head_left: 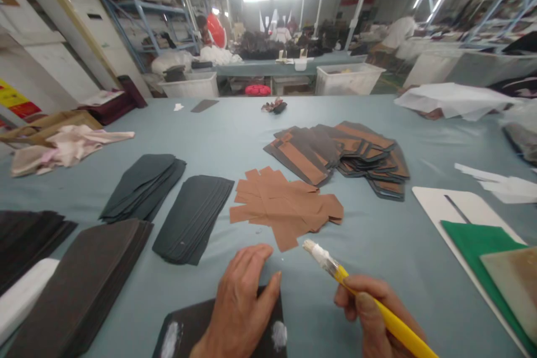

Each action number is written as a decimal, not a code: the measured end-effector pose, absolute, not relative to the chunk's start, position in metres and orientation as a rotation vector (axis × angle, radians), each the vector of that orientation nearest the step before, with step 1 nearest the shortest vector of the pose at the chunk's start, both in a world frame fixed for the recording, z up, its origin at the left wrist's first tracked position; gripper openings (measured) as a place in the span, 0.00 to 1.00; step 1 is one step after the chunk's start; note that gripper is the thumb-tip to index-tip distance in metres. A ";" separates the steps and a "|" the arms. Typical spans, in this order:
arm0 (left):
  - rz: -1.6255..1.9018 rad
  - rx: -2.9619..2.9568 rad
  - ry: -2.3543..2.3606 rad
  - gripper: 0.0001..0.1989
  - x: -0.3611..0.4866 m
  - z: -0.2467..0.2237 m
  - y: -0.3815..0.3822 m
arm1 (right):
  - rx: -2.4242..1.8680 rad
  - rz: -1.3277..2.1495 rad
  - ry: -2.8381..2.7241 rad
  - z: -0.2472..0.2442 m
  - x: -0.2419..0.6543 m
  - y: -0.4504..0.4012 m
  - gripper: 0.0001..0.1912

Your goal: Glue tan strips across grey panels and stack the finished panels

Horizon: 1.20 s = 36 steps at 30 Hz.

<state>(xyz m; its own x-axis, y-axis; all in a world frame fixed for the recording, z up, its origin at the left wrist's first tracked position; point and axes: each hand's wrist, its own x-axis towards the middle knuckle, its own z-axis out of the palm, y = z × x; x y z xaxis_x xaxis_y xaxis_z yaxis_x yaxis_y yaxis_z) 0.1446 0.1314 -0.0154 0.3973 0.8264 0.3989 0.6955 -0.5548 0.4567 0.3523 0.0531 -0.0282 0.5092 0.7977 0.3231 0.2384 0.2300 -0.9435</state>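
My right hand (373, 307) grips a yellow-handled brush (342, 274) whose bristles carry white paste and point toward the far left. My left hand (243, 302) lies over a dark flat piece (197, 319), fingers stretched forward past its far edge. White smears mark this piece on both sides of the hand; its near part is cut off by the frame. Just beyond my hands is a loose heap of brown strips (281, 201). Farther back, dark pieces with brown strips on them (310, 151) lie fanned out in an overlapping pile.
Stacks of dark cut pieces (193, 218) stand on the left of the blue-grey table (235, 128). To the right are a white board (436, 207), a green sheet (478, 246) and white paper strips (503, 184). Pale pink cloth (71, 145) lies at the far left.
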 end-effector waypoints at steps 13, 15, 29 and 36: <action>0.598 2.535 1.338 0.22 0.178 -0.027 0.196 | -1.254 0.000 -1.554 -0.053 0.389 0.114 0.08; 0.529 2.550 1.334 0.21 0.185 -0.025 0.198 | -1.277 -0.020 -1.537 -0.056 0.391 0.114 0.08; 0.393 2.637 1.264 0.17 0.238 -0.005 0.276 | -1.466 -0.093 -1.428 -0.057 0.395 0.125 0.11; 0.313 2.690 1.226 0.16 0.262 -0.018 0.276 | -1.486 -0.046 -1.445 -0.053 0.394 0.127 0.09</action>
